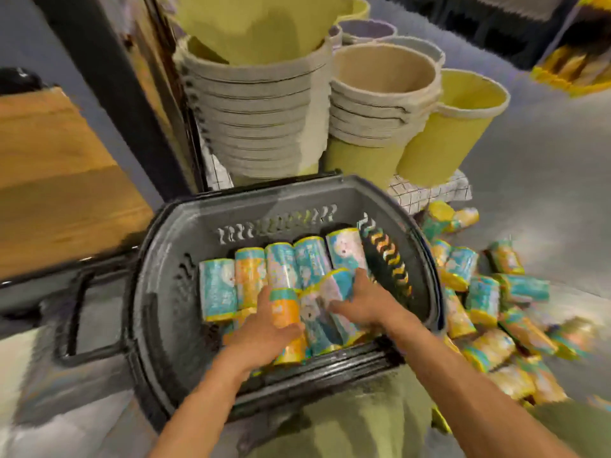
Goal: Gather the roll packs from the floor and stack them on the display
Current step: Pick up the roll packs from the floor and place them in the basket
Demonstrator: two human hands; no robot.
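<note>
Inside the dark grey plastic basket (158, 292), the left hand (264, 322) grips an orange roll pack (284, 314); the right hand (360, 302) clasps a teal-and-white roll pack (325, 325). More colourful roll packs (482, 292) litter the floor alongside.

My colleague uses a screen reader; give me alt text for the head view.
In a dark grey plastic basket of roll packs, the left hand grips an orange roll pack and the right hand a blue-and-white roll pack. A heap of packs lies on the grey floor at right.
</note>
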